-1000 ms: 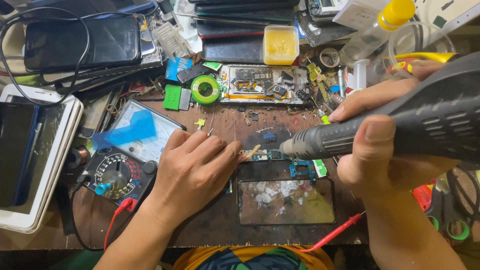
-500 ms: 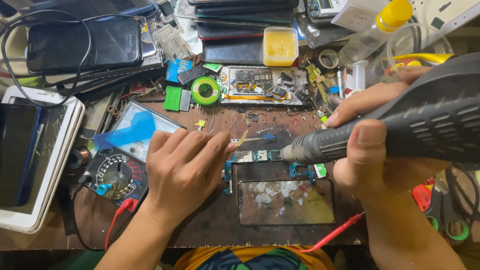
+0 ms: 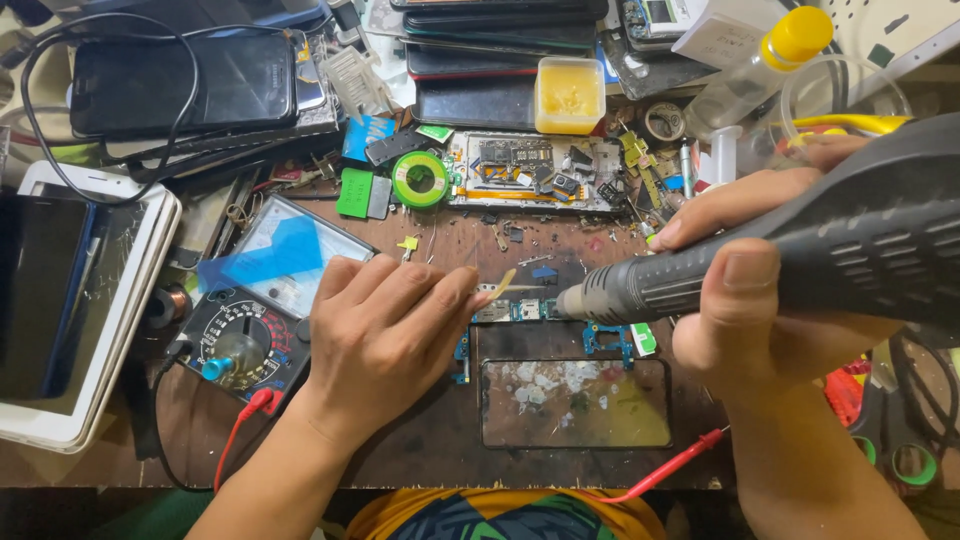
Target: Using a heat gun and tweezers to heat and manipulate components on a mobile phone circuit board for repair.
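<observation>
The right hand is clenched around the dark hot-air gun, whose metal nozzle points left at a small circuit board lying mid-worktop. The left hand pinches a thin tan strip just above that board. A multimeter lies left of the left hand.

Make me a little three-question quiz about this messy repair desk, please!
1. True or false: the right hand holds a hot air gun.
2. What lies beside the left hand? A) multimeter B) banana C) teacup
3. What colour is the lid of the bottle at the desk's far right?

Key: 1 true; 2 A; 3 yellow.
</observation>
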